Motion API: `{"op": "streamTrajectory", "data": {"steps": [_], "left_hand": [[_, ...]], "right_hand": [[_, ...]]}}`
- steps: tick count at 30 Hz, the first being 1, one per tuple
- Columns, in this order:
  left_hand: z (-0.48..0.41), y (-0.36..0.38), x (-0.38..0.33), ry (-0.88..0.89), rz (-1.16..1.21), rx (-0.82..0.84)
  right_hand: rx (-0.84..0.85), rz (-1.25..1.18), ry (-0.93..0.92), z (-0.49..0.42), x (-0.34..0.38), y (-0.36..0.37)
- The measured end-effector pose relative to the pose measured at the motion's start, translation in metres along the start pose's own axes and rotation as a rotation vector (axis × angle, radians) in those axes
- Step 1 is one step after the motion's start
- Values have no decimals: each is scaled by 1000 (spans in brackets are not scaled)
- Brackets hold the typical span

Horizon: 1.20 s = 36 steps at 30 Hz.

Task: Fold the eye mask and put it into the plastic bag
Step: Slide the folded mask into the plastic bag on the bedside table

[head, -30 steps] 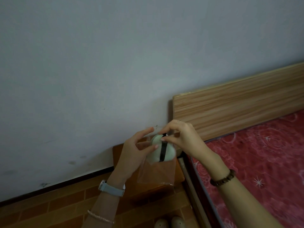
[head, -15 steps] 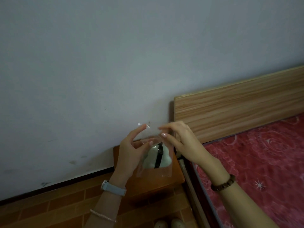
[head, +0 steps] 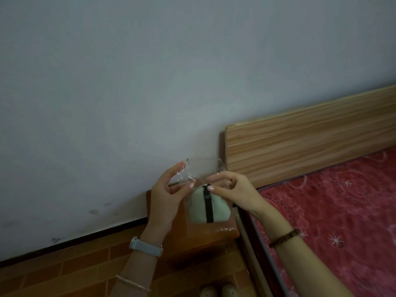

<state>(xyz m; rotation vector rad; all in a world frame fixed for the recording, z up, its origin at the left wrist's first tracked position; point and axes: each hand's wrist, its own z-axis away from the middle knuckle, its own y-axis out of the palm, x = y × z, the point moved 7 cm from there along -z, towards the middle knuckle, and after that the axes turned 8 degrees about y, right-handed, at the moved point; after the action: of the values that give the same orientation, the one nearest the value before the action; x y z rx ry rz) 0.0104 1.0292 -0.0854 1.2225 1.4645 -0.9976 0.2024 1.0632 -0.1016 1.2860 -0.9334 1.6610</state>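
While held up in front of the wall, sits folded low inside the plastic bag (head: 209,211): eye mask (head: 207,207), soft, light, squashy. Left hand (head: 166,202) pinching the bag's left top edge, right hand (head: 234,190) pinching near the strap. Thin, slippery plastic; best gripped at the top with 2 hands

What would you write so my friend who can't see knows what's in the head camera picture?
Two hands, the left hand and the right hand, hold up a clear plastic bag with a folded pale green eye mask inside. Behind are a grey wall and a bed with a red cover.
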Motion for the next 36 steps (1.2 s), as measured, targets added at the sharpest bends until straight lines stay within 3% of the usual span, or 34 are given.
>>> {"op": "streamTrajectory", "data": {"steps": [4,7,11,19,24,30,36], "left_hand": [[2,-7,8,-15,51,-70],[6,-8,19,-128,74,-113],[14,-1,30,-267,29,-52],[13,-9,32,-247,-22,-85],[12,-14,32,-248,-35,-101],[10,-14,25,-224,-49,-67],[4,-17,22,-201,-76,-9]], "right_hand": [[-49,-50,16,-3,-1,-2],[-64,-106,34,-5,-2,-2],[-73,-120,45,-6,-1,-4],[-113,-263,149,-9,-17,-11],[-201,-289,88,-8,-18,-21],[-165,-294,43,-13,-19,-20],[11,-156,83,-20,-19,-15]]}}
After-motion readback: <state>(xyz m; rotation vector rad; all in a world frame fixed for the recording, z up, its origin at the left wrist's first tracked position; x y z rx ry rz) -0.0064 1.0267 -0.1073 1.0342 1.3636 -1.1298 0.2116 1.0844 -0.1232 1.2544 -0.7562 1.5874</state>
